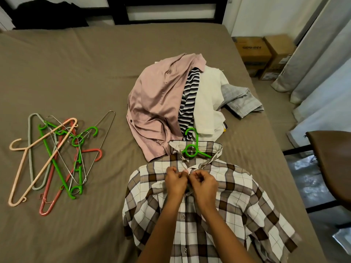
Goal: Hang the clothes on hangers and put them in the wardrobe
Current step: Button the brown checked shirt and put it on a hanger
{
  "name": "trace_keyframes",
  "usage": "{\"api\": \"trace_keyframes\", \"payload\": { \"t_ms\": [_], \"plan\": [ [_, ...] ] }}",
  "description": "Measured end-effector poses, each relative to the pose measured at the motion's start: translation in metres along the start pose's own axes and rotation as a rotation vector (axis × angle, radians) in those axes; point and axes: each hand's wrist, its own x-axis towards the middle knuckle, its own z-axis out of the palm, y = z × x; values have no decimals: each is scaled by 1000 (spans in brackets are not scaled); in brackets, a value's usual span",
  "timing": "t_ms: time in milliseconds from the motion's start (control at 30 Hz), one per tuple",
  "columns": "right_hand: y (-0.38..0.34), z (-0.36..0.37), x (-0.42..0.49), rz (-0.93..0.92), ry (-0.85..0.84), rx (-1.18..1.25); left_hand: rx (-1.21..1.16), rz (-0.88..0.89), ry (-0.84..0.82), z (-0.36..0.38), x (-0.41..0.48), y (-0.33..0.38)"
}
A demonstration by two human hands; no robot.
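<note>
A wide bed (95, 73) under a brown sheet fills the room in front of me. Across its near edge lies a brown-and-white plaid shirt (237, 196), front up, with its long axis running straight away from the person: hem nearest them, collar farthest. Beyond the collar sits a heap of clothes (155, 99) waiting their turn (a pink shirt on top, something striped, something white). Well off to the left is a tangle of loose hangers (57, 158).

A green hanger (191, 147) is already inside the plaid shirt, its hook poking out past the collar toward the heap.

Both hands meet on the shirt's front opening, just below the collar and equally near it. The left hand (175, 182) and right hand (204, 184) have their fingers curled tight, pinching the two front edges together at the top button. I cannot tell whether that button is through its hole. The shirt seems nearly ready to lift by the hook.
</note>
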Motion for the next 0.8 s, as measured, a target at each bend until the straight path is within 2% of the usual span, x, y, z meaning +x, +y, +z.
{"api": "trace_keyframes", "payload": {
  "t_ms": [67,200,300,367,400,500,533,567,600,667,733,800],
  "plan": [
    [0,2,2,-11,18,-37,19,38,19,2,0,0],
    [5,9,2,-210,162,-341,124,190,126,5,-10,9],
    [5,9,3,-225,136,-298,158,227,110,6,-10,10],
    [1,5,5,-87,68,-112,134,213,73,7,-3,5],
    [-2,3,8,42,29,14,90,186,47,8,1,1],
    [-9,-2,26,603,-118,444,-73,101,-66,7,9,-9],
    [-9,-5,32,736,-182,527,-72,86,-106,4,12,-12],
    [-6,-8,38,787,-251,513,-57,78,-153,1,14,-12],
    [-2,-10,43,759,-329,411,13,70,-207,-2,18,-13],
    [10,-20,53,465,-388,-57,291,118,-270,-14,27,-11],
    [23,-37,69,89,-158,-448,488,247,-111,-30,42,-4],
    [33,-55,91,-76,3,-633,537,374,81,-49,66,1]
  ]
}}
